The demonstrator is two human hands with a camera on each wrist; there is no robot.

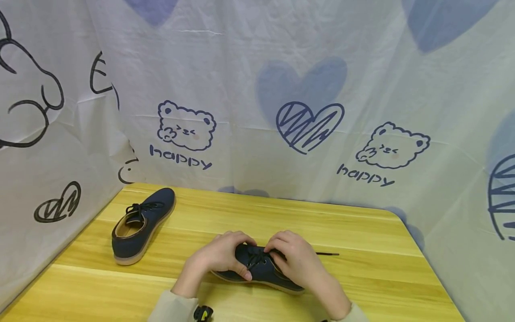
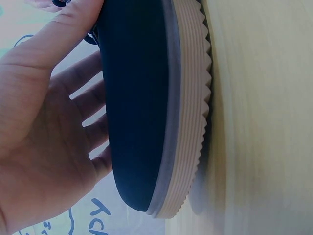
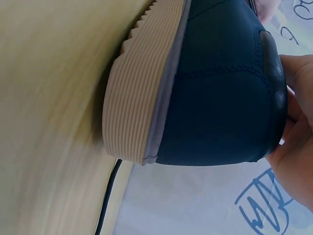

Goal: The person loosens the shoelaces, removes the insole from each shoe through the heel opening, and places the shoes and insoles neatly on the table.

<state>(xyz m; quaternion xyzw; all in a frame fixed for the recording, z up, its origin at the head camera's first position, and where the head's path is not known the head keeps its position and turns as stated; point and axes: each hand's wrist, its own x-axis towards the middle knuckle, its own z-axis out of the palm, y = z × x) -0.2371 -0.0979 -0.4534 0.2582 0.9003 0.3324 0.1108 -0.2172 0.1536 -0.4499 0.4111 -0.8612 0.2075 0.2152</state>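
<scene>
Navy lace-up shoe in hand: the shoe (image 1: 262,272) stands upright, sole down, on the yellow wood-grain table (image 1: 374,250) at the near middle; toe toward the left, heel toward the right; its ridged tan sole (image 3: 134,107) has a toothed lower edge along the side.
Left hand: the left hand (image 1: 219,253) grips the front part, thumb on the near side, fingers round the far side with slight gaps between them.
Right hand: the right hand (image 1: 297,257) is at the lacing and shoe opening, fingers bent; whether they pinch a lace I cannot tell.
Loose lace: a dark lace end (image 1: 327,254) lies on the table, to the right of the right hand.
Second navy shoe: the matching shoe (image 1: 156,218) stands upright at the far left, well apart from both hands; its laces are tied in a bow; toe pointing away.
Backdrop: white cloth (image 1: 241,80) printed with hearts, bears and "happy".
</scene>
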